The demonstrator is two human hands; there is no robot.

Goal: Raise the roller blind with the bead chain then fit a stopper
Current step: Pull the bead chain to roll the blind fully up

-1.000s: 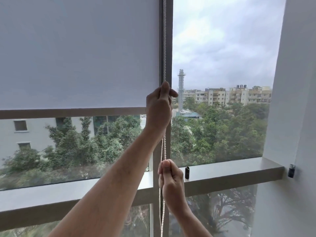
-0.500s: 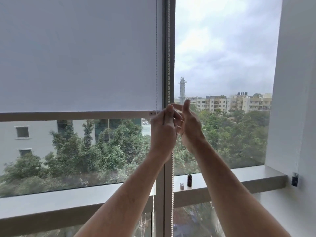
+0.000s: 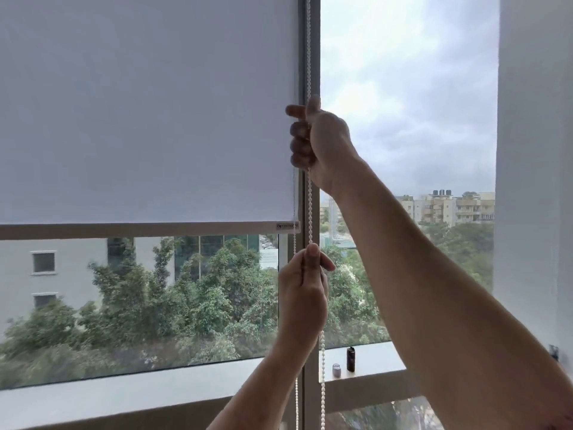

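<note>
A pale grey roller blind [image 3: 148, 113] covers the upper part of the left window pane; its bottom bar [image 3: 148, 230] hangs at mid height. The white bead chain [image 3: 308, 45] runs down along the window's centre post. My right hand [image 3: 319, 144] is raised and closed around the chain beside the blind's right edge. Lower down, my left hand [image 3: 302, 293] pinches the same strand just under the bottom bar. Below it the chain [image 3: 322, 367] hangs loose, and a second strand [image 3: 296, 405] drops next to it.
On the window ledge [image 3: 372, 364] to the right of the post stand a small black cylinder [image 3: 350, 359] and a small grey cap-like piece [image 3: 336, 370]. A white wall [image 3: 533, 150] bounds the right side, with a small dark fitting [image 3: 553, 352] low on it.
My right hand climbed from beside my left hand to a higher grip on the chain. My left hand moved lower on the chain. The blind's bottom bar looks about level.
</note>
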